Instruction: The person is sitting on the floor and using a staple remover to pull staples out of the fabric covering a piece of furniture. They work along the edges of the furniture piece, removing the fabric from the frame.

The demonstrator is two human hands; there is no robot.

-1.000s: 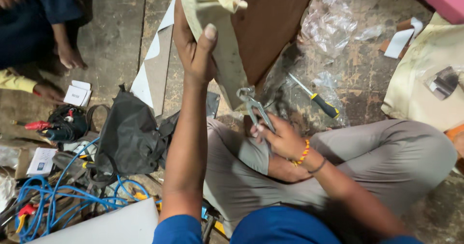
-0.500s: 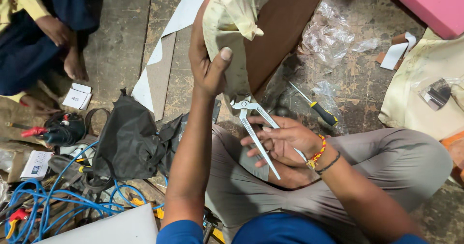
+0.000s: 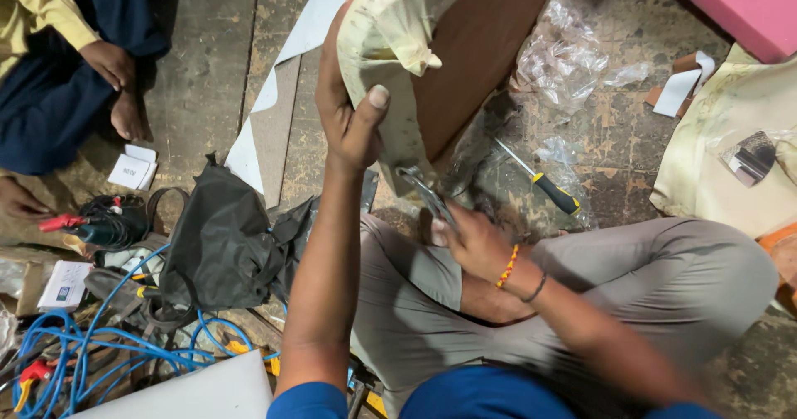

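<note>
My left hand (image 3: 353, 120) grips the cream cover (image 3: 390, 62) on the brown board (image 3: 477, 49) at upper centre, while my right hand (image 3: 469, 240) clenches pliers (image 3: 423, 193) biting its lower edge.

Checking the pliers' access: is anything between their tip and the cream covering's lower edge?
Nothing visible: the pliers in the right hand already meet the cream covering, which the left hand holds against the brown board.

We see a worn, stained concrete floor (image 3: 207, 70) under dim warm light, with a pink slab (image 3: 739, 4) at the far right corner.
</note>
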